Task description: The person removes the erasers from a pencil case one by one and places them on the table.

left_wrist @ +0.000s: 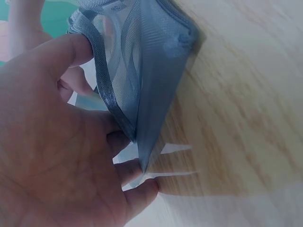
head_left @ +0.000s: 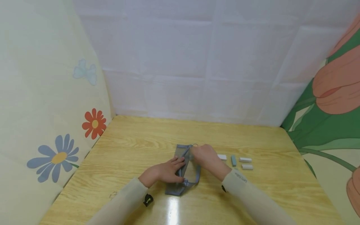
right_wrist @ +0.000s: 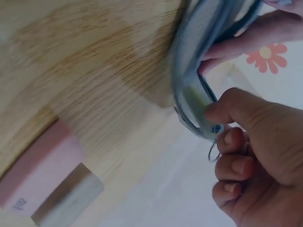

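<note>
A grey-blue mesh zip pouch (head_left: 172,189) lies on the table with its mouth spread apart. My left hand (head_left: 167,171) holds it by the rim; in the left wrist view the thumb (left_wrist: 78,49) is on the zip edge and the other fingers reach behind the cloth. At the pouch's far end, my right hand (head_left: 204,155) pinches a pale small block with a blue mark (right_wrist: 216,128), which looks like an eraser, at the mouth. Its thumb covers part of the block. A small ring (right_wrist: 214,152) hangs from that end of the pouch.
Right of the pouch lie several erasers: a white one (head_left: 222,157), a teal one (head_left: 233,160) and two pale ones. Up close, one of them looks pink (right_wrist: 42,168), beside a grey one (right_wrist: 71,198). A white cloth (head_left: 180,62) hangs behind the wooden table (head_left: 135,134).
</note>
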The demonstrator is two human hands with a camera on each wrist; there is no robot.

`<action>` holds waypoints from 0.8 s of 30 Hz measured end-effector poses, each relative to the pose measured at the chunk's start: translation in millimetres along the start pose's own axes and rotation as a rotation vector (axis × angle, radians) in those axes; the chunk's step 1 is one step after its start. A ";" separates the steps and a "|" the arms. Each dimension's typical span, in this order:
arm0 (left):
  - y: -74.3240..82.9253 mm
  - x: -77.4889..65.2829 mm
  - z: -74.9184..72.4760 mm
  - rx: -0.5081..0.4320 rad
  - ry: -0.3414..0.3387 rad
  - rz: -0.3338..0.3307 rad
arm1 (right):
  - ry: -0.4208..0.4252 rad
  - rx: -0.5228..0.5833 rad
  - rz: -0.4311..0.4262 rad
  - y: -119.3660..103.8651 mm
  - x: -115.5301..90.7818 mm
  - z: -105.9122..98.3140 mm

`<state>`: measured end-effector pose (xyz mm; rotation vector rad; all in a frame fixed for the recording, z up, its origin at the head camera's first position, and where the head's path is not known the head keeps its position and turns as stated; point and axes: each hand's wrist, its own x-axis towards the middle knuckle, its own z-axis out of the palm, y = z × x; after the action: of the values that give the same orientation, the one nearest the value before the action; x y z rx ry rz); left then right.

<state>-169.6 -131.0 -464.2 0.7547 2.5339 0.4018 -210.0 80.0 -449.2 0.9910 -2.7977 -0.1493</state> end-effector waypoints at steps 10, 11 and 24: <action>2.5 0.8 1.0 0.003 -0.005 -0.019 | -0.073 0.261 0.100 19.9 -13.9 -3.2; 3.0 0.7 0.9 0.002 -0.004 -0.021 | -0.064 0.275 0.103 21.5 -15.7 -3.5; 5.5 0.6 1.9 0.010 0.007 -0.017 | -0.061 0.498 0.167 46.1 -45.5 -8.1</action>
<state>-166.6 -126.0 -463.9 0.7366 2.5488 0.3879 -202.0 144.2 -440.0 0.8382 -3.0238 0.5723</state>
